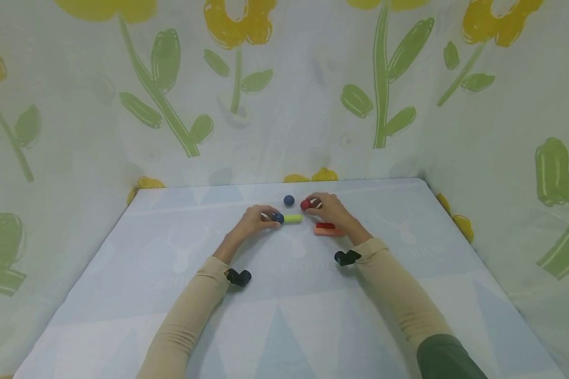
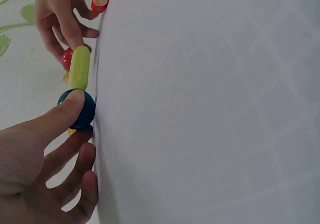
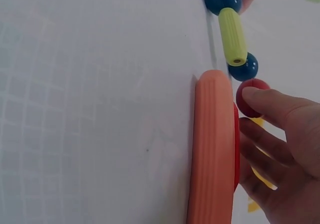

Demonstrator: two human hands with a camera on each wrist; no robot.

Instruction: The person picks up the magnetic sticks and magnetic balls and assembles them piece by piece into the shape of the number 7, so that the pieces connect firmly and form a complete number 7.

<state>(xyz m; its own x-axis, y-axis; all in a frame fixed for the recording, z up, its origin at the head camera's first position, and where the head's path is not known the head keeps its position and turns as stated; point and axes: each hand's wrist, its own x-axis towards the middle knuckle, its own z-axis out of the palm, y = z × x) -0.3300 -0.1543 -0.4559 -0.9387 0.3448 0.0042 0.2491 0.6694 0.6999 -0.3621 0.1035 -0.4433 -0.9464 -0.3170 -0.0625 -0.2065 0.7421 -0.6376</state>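
Observation:
My left hand (image 1: 254,220) pinches a blue ball (image 2: 86,110) between thumb and fingers. Against that ball lies one end of a yellow-green ribbed rod (image 1: 293,218), its other end pointing right. A red ball (image 1: 305,205) is held by the thumb and fingers of my right hand (image 1: 333,209), just beyond the rod's free end and apart from it. Behind the rod a second blue ball (image 1: 288,200) sits on the table, touched by neither hand. Close to the right hand, an orange ribbed rod (image 3: 212,144) lies in front of a shorter red rod (image 1: 325,225).
The pieces are grouped near the back of a table (image 1: 275,284) with a pale patterned cloth. Behind and at both sides hang white curtains (image 1: 294,121) printed with yellow flowers. A small black camera (image 1: 237,277) sits at the left wrist, another camera (image 1: 347,258) at the right.

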